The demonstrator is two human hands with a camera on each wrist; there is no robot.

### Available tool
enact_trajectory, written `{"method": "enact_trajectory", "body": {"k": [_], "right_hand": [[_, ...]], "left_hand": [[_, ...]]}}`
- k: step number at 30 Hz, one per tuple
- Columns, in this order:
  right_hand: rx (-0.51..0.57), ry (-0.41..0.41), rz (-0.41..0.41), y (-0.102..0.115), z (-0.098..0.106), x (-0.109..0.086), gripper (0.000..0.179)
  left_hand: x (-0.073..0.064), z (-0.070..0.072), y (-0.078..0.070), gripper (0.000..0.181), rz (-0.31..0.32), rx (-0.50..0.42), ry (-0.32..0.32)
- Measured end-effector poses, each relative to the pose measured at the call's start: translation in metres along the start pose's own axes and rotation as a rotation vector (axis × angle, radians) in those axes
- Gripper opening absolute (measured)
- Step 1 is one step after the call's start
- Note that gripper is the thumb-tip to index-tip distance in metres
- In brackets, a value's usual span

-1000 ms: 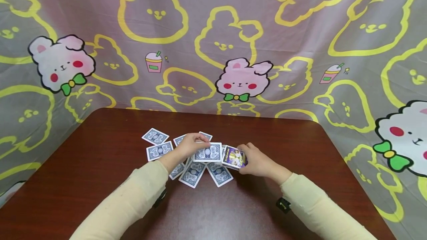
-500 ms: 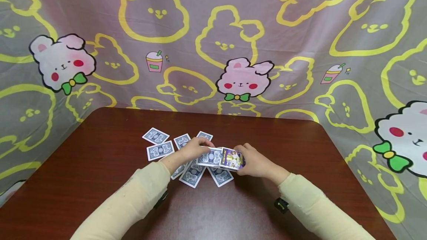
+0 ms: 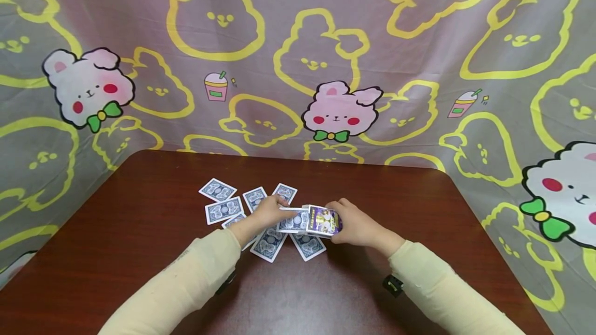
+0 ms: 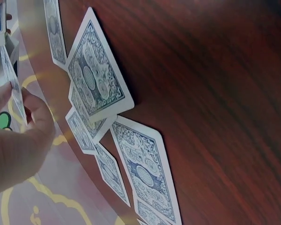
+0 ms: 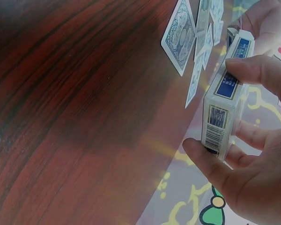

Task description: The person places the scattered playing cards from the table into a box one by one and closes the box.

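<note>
My right hand grips a playing card box with a purple and yellow picture on its face; in the right wrist view the box shows a barcode at its end, thumb on one side and fingers round the other. Its open end points left. My left hand pinches a blue-backed playing card, whose far end lies at the mouth of the box. In the left wrist view, thumb and fingers of the left hand hold this card partly inside the open flap.
Several blue-backed cards lie face down on the brown table, among them a card at far left, a card in front of it and a card below the box. A patterned curtain hangs behind the table.
The card in my left hand has moved right and down, from beside the box to its mouth, where its end now slips in. The right hand with the box has shifted slightly left.
</note>
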State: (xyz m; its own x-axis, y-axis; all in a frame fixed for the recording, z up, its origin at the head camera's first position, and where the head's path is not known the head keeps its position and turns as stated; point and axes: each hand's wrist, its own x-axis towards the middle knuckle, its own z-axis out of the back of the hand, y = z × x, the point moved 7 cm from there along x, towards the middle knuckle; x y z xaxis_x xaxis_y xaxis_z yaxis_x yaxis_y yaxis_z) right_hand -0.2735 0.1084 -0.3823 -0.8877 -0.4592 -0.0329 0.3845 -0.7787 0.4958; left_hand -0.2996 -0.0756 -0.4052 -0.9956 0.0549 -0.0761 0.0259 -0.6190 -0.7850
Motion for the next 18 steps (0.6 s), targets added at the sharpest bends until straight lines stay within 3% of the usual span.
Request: {"method": "enact_trajectory", "body": {"k": [8, 13, 18], "right_hand": [[-0.006, 0.012, 0.019, 0.002, -0.003, 0.001, 0.064], [0.002, 0.015, 0.016, 0.004, -0.003, 0.002, 0.065], [0.016, 0.006, 0.01, 0.004, -0.001, 0.001, 0.064]], "left_hand": [[-0.006, 0.0, -0.007, 0.03, -0.069, 0.049, -0.071], [-0.008, -0.006, -0.014, 0.03, -0.091, 0.037, -0.015], [-0.01, -0.007, -0.013, 0.04, -0.015, -0.018, 0.035]]}}
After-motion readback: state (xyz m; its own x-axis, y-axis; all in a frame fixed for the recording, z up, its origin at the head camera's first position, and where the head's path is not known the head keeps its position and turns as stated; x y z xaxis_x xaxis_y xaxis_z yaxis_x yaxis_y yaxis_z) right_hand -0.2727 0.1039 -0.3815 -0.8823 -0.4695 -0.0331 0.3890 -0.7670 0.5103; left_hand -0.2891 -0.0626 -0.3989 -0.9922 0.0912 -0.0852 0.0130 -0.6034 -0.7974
